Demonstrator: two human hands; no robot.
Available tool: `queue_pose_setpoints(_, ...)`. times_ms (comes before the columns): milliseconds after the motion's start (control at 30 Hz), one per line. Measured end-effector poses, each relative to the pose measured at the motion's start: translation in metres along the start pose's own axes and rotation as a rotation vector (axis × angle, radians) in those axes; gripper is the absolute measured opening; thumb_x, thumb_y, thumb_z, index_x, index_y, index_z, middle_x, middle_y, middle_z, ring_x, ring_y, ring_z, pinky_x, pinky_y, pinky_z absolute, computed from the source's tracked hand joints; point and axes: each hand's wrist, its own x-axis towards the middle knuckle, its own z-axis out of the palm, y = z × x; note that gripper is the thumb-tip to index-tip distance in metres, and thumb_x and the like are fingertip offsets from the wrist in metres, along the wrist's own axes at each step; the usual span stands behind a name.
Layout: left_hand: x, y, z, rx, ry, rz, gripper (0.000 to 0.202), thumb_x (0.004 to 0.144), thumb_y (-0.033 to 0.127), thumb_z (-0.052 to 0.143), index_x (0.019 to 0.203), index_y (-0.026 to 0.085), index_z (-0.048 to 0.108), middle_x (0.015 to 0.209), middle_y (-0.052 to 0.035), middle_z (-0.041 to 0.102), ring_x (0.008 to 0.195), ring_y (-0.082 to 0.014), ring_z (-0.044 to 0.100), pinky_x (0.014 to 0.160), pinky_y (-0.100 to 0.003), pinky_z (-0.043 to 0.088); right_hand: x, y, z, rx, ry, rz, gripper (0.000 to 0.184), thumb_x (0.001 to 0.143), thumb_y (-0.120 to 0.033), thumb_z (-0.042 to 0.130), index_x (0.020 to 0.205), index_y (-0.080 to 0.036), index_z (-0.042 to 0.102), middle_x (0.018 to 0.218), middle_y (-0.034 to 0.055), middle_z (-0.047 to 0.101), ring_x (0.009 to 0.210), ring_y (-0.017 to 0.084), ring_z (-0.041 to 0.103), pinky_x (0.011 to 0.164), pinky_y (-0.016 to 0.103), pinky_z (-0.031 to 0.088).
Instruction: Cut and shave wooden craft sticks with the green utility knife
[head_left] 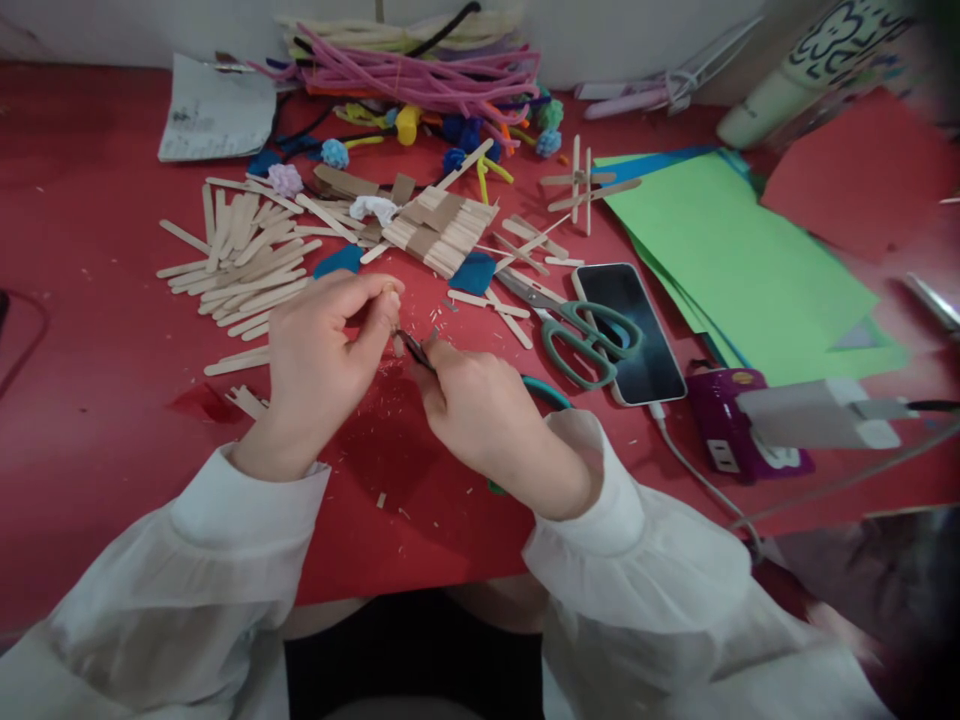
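Observation:
My left hand (322, 355) is closed in a pinch on a small piece of wooden stick (390, 290), held just above the red table (97, 330). My right hand (480, 410) grips a pair of teal-handled scissors (544, 392); their dark blades (415, 348) point up-left at the piece, close under my left fingertips. Tiny wood chips (375, 400) lie scattered on the table below both hands. Both wrists wear white sleeves.
A heap of loose craft sticks (240, 255) lies at left, a glued stick panel (442, 230) behind my hands. A second pair of green scissors (592, 335) rests on a phone (630, 330). Green paper (735, 260), pipe cleaners (420, 70) and a power strip (750, 430) crowd the right and back.

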Motion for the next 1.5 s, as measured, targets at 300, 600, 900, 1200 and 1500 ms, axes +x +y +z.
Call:
queue_pose_setpoints(300, 0.000, -0.006, 0.003, -0.232, 0.145, -0.234, 0.013, 0.081, 0.027, 0.055, 0.081, 0.021, 0.067, 0.076, 0.0018, 0.069, 0.063, -0.0106, 0.062, 0.061, -0.021, 0.049, -0.003, 0.006, -0.001, -0.059, 0.129, -0.034, 0.024, 0.090, -0.024, 0.037, 0.097, -0.017, 0.058, 0.073, 0.0048, 0.068, 0.058, 0.019, 0.062, 0.046, 0.028, 0.019)
queue_pose_setpoints(600, 0.006, -0.015, -0.001, -0.270, -0.052, -0.344, 0.005, 0.074, 0.023, 0.060, 0.074, 0.019, 0.063, 0.066, 0.0013, 0.066, 0.061, -0.0118, 0.064, 0.061, -0.022, 0.050, -0.002, 0.009, -0.002, -0.156, 0.125, -0.097, 0.023, 0.087, -0.017, 0.040, 0.097, -0.017, 0.061, 0.073, 0.0047, 0.069, 0.054, 0.018, 0.061, 0.044, 0.028, 0.014)
queue_pose_setpoints(900, 0.003, -0.019, -0.009, -0.202, -0.121, -0.414, 0.008, 0.073, 0.028, 0.061, 0.075, 0.020, 0.059, 0.066, -0.0001, 0.068, 0.067, -0.0167, 0.067, 0.065, -0.026, 0.053, 0.004, 0.012, -0.008, 0.136, -0.013, 0.009, 0.021, 0.089, -0.023, 0.040, 0.093, -0.014, 0.059, 0.077, 0.0079, 0.069, 0.061, 0.018, 0.060, 0.049, 0.027, 0.023)
queue_pose_setpoints(1200, 0.003, -0.022, -0.007, -0.298, -0.195, -0.522, 0.008, 0.071, 0.026, 0.060, 0.073, 0.021, 0.054, 0.061, 0.0004, 0.067, 0.062, -0.0175, 0.068, 0.059, -0.026, 0.054, 0.005, 0.010, -0.007, 0.193, -0.035, 0.028, 0.022, 0.091, -0.022, 0.038, 0.093, -0.013, 0.058, 0.076, 0.0098, 0.069, 0.062, 0.018, 0.061, 0.050, 0.027, 0.024)
queue_pose_setpoints(1500, 0.003, -0.018, -0.011, -0.082, -0.344, -0.425, 0.022, 0.076, 0.034, 0.056, 0.091, 0.022, 0.068, 0.071, -0.0022, 0.071, 0.064, -0.0186, 0.066, 0.061, -0.029, 0.049, 0.005, 0.010, -0.005, 0.173, -0.053, 0.035, 0.022, 0.090, -0.021, 0.039, 0.094, -0.014, 0.059, 0.078, 0.0104, 0.070, 0.064, 0.021, 0.064, 0.049, 0.028, 0.027)
